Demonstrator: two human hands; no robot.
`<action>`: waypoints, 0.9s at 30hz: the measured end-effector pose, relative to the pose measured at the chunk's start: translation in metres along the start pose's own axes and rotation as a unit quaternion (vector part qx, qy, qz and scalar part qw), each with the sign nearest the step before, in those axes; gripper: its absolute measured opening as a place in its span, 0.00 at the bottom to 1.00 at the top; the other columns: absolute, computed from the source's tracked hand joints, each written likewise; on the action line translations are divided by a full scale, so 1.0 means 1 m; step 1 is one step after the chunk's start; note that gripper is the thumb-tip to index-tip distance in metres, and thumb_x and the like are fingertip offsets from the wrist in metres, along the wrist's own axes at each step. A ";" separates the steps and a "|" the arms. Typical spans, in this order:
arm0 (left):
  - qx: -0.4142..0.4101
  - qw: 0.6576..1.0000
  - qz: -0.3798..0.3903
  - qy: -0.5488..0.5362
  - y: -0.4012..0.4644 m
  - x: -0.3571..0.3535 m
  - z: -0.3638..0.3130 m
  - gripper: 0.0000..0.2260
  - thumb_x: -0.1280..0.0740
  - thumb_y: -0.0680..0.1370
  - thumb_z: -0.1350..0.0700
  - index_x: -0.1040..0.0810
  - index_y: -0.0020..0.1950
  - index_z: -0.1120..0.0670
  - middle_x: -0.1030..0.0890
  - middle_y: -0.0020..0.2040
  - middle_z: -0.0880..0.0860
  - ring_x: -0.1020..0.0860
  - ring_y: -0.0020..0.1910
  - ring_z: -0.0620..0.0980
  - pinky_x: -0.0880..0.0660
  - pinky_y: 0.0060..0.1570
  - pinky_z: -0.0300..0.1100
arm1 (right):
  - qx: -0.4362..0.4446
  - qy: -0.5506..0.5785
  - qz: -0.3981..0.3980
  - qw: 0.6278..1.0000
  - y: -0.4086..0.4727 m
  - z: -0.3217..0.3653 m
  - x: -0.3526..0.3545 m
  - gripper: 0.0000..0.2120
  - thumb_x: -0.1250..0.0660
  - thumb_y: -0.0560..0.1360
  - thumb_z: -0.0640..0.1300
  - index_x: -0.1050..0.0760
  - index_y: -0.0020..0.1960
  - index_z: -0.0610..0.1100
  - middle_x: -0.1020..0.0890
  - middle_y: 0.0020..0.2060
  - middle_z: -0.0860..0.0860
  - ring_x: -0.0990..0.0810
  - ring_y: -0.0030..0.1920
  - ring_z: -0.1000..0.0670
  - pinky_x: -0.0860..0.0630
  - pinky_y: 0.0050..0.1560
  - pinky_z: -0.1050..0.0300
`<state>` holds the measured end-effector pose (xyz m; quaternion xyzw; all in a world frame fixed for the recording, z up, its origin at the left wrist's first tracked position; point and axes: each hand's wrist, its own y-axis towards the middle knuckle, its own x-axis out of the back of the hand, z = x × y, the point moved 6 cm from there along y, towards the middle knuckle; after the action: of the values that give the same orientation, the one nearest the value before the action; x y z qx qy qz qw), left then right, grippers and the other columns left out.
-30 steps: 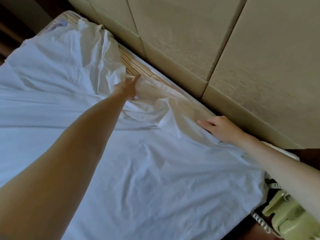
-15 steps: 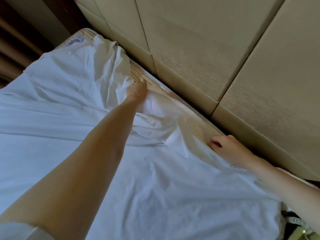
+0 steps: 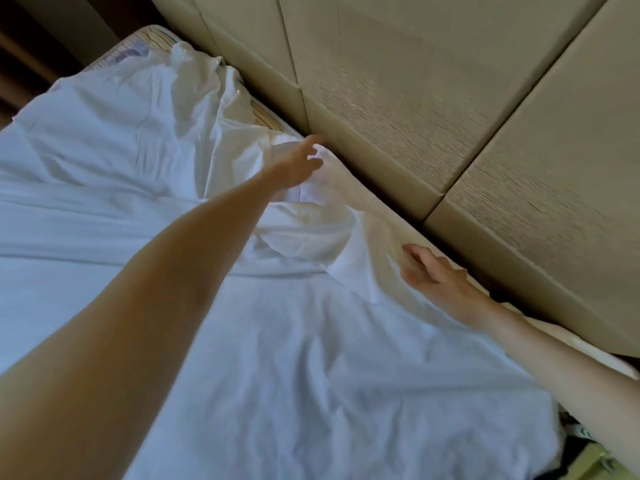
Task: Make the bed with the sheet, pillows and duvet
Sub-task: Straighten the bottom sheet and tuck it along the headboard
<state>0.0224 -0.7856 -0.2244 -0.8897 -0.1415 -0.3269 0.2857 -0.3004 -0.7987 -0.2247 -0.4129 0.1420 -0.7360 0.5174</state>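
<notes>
A crumpled white sheet (image 3: 311,375) covers most of the mattress (image 3: 156,41), whose striped top shows bare along the headboard side at the upper left. My left hand (image 3: 299,162) reaches far across to the sheet's edge by the headboard, with a fold of sheet between thumb and fingers. My right hand (image 3: 436,271) lies flat on the sheet near the same edge, fingers apart, pressing the cloth down. No pillows or duvet are in view.
A padded beige headboard (image 3: 415,98) made of several panels runs diagonally along the mattress edge, with a dark gap beneath it. A pale green object (image 3: 595,459) sits at the bottom right corner beside the bed. Dark wall and curtain fill the upper left.
My left hand has carried the sheet edge further toward the headboard, covering more of the striped mattress. My right hand has shifted a little and flattened on the sheet.
</notes>
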 end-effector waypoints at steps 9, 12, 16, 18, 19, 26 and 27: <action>0.060 0.828 0.417 0.371 -0.087 -0.011 0.055 0.11 0.33 0.75 0.49 0.27 0.57 0.43 0.23 0.53 0.46 0.25 0.55 0.50 0.29 0.56 0.41 | 0.046 -0.071 -0.039 0.996 0.004 0.012 0.001 0.10 0.30 0.72 0.44 0.28 0.43 0.38 0.21 0.38 0.46 0.22 0.43 0.45 0.33 0.35 0.61; 0.105 0.814 0.393 0.414 -0.101 -0.007 0.066 0.15 0.30 0.70 0.37 0.23 0.50 0.45 0.19 0.48 0.45 0.22 0.50 0.49 0.25 0.55 0.45 | 0.070 -0.052 -0.074 0.993 -0.009 0.016 0.010 0.12 0.32 0.74 0.39 0.35 0.39 0.46 0.26 0.37 0.53 0.26 0.39 0.50 0.33 0.33 0.62; 0.041 0.880 0.200 0.429 -0.075 0.033 0.018 0.25 0.31 0.72 0.39 0.25 0.65 0.50 0.23 0.61 0.52 0.25 0.60 0.54 0.29 0.59 0.47 | 0.101 -0.047 -0.135 0.985 -0.025 0.014 0.027 0.10 0.35 0.77 0.42 0.37 0.42 0.46 0.26 0.31 0.50 0.28 0.29 0.47 0.33 0.29 0.49; 0.028 0.897 0.078 0.434 -0.062 0.065 -0.012 0.24 0.32 0.74 0.42 0.27 0.67 0.51 0.26 0.65 0.55 0.28 0.63 0.58 0.32 0.58 0.49 | 0.129 -0.037 -0.197 0.971 -0.031 0.020 0.040 0.10 0.36 0.78 0.43 0.36 0.42 0.43 0.29 0.28 0.48 0.31 0.27 0.48 0.34 0.29 0.47; 0.023 0.908 0.014 0.419 -0.058 0.079 -0.026 0.21 0.32 0.75 0.44 0.26 0.64 0.53 0.25 0.62 0.58 0.27 0.60 0.60 0.31 0.55 0.49 | 0.143 -0.037 -0.227 0.963 -0.034 0.024 0.045 0.09 0.37 0.79 0.43 0.35 0.43 0.42 0.28 0.28 0.48 0.30 0.28 0.47 0.33 0.30 0.46; -0.039 0.926 -0.373 -0.044 -0.050 0.136 -0.123 0.10 0.47 0.68 0.68 0.38 0.39 0.52 0.32 0.41 0.50 0.34 0.41 0.50 0.39 0.37 0.39 | 0.199 -0.065 -0.379 0.901 -0.056 0.052 0.064 0.08 0.36 0.79 0.39 0.31 0.41 0.42 0.29 0.36 0.51 0.30 0.32 0.49 0.34 0.32 0.56; -0.030 0.923 -0.375 -0.082 -0.050 0.131 -0.125 0.11 0.48 0.68 0.69 0.38 0.40 0.52 0.32 0.44 0.51 0.35 0.43 0.50 0.41 0.36 0.36 | 0.202 -0.061 -0.400 0.892 -0.061 0.054 0.068 0.06 0.37 0.79 0.38 0.30 0.42 0.41 0.29 0.40 0.50 0.30 0.36 0.48 0.33 0.35 0.56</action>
<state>0.0356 -0.8123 -0.0390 -0.8032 -0.4783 -0.3398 0.1029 -0.3069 -0.8210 -0.1213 -0.3653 -0.2186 -0.8669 0.2593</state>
